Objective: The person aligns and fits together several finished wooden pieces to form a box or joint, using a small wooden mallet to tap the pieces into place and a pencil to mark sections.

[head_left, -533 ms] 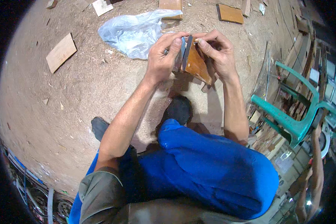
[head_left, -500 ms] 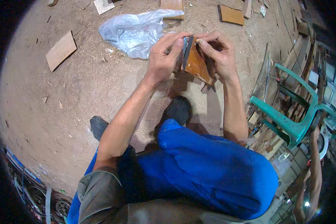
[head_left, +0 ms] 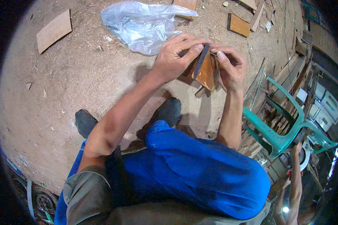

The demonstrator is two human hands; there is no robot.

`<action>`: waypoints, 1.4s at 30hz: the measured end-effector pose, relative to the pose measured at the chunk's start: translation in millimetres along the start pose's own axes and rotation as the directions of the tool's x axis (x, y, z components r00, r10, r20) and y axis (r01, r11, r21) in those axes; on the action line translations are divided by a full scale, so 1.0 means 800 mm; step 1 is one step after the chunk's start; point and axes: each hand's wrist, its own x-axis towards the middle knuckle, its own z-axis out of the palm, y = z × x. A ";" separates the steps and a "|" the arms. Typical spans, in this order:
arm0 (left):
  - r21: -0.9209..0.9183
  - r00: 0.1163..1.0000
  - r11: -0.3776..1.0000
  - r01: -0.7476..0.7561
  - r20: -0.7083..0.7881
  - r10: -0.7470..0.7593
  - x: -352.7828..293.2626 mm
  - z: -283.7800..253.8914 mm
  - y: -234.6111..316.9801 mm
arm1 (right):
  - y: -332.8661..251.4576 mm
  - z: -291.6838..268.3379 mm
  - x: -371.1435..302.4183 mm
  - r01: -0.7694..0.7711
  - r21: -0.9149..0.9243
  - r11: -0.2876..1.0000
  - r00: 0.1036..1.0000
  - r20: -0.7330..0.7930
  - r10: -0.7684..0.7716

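Note:
Above the floor in front of my knees is a small varnished wooden board point(head_left: 205, 77), brown with a dark strip along one edge. My left hand point(head_left: 175, 56) is closed on the board's upper left side, its thumb lying by the dark strip. Close by, my right hand point(head_left: 232, 66) is closed at the board's right side. Between its thumb and forefinger shows a small, thin, metal-looking piece point(head_left: 213, 54), touching or very near the board's face; its kind is too small to make out. The fingers behind the board are hidden.
A crumpled clear plastic bag point(head_left: 139, 28) lies just beyond my hands. Wooden boards point(head_left: 55, 30) and offcuts point(head_left: 239, 25) lie on the dusty floor. To the right stand a green plastic chair point(head_left: 279, 137) and stacked timber; another person's arm point(head_left: 296, 176) shows at lower right.
The view has shifted, so floor things sit higher or further left. My hands and the board have moved right and slightly lower in the picture. The thin piece shows more clearly by my right thumb.

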 end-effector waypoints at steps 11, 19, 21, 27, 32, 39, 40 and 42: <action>-0.070 0.992 0.996 0.054 0.119 -0.046 0.014 0.001 -0.007 | -0.028 -0.026 0.015 -0.076 -0.163 0.984 0.991 0.096 0.092; -0.191 0.984 0.977 0.096 0.167 -0.064 0.016 0.006 -0.026 | -0.038 -0.019 0.020 -0.117 -0.218 0.969 0.987 0.080 0.137; -0.176 0.980 0.980 0.097 0.188 -0.063 0.019 0.003 -0.026 | -0.042 -0.012 0.021 -0.106 -0.244 0.964 0.989 0.076 0.128; -0.229 0.976 0.964 0.137 0.198 -0.092 0.019 0.001 -0.026 | -0.050 -0.002 0.020 -0.035 -0.378 0.925 0.995 0.071 0.067; -0.260 0.982 0.960 0.106 0.180 -0.059 0.021 0.002 -0.031 | -0.048 -0.004 0.022 0.004 -0.398 0.917 0.992 0.115 0.046; -0.246 0.971 0.959 0.141 0.221 -0.087 0.022 0.003 -0.027 | -0.055 0.002 0.028 0.085 -0.460 0.884 0.982 0.187 0.003; -0.242 0.979 0.963 0.121 0.187 -0.075 0.021 0.003 -0.026 | -0.055 0.002 0.028 0.078 -0.456 0.886 0.983 0.182 0.008; -0.232 0.991 0.969 0.079 0.121 -0.052 0.019 0.004 -0.025 | -0.051 0.003 0.028 0.067 -0.420 0.905 0.984 0.175 0.008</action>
